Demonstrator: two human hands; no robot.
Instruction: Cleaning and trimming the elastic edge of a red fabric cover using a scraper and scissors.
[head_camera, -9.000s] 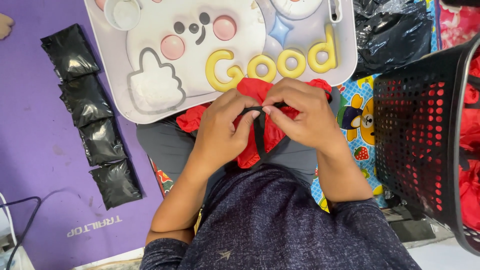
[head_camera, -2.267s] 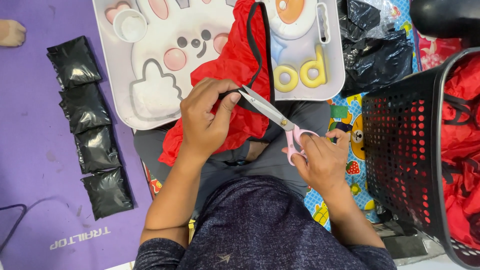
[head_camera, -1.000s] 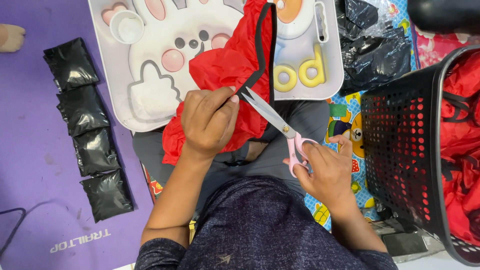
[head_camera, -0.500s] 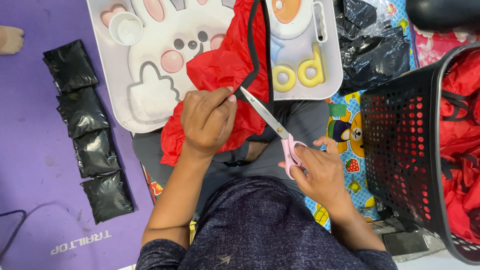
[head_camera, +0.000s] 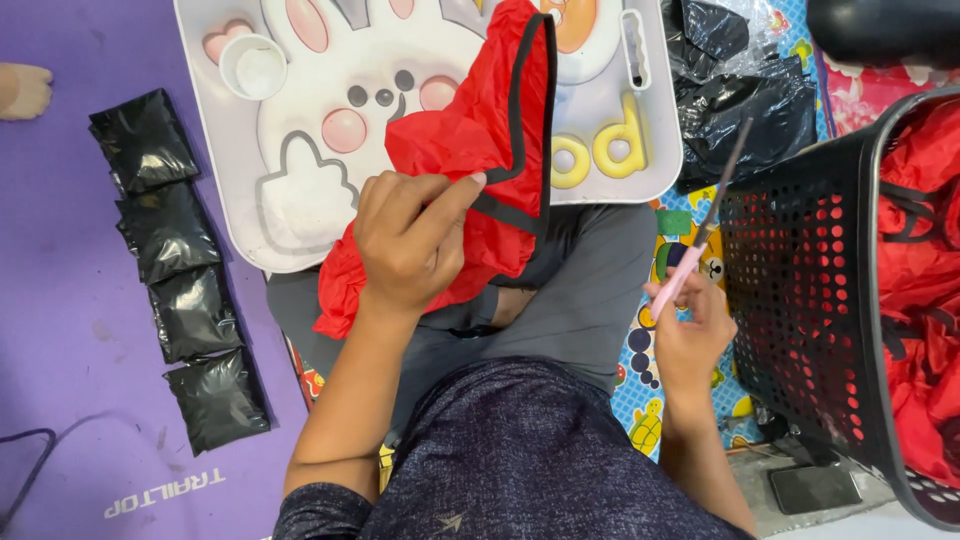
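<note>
My left hand (head_camera: 410, 240) grips a red fabric piece with black trim (head_camera: 480, 130), holding it up over my lap and the tray's near edge. My right hand (head_camera: 688, 335) holds pink-handled scissors (head_camera: 705, 225) out to the right, blades closed and pointing up beside the black basket. The scissors are apart from the fabric.
A white cartoon-printed tray (head_camera: 300, 190) lies ahead with a small white cup (head_camera: 252, 68) on it. Several black pouches (head_camera: 180, 270) line up on the purple mat (head_camera: 60, 350) at left. A black perforated basket (head_camera: 800, 300) with red fabric stands at right. Black plastic bags (head_camera: 745, 100) lie behind.
My right hand has pulled the scissors away from the fabric's black trim and swung them right, toward the basket. My left hand still holds the red fabric.
</note>
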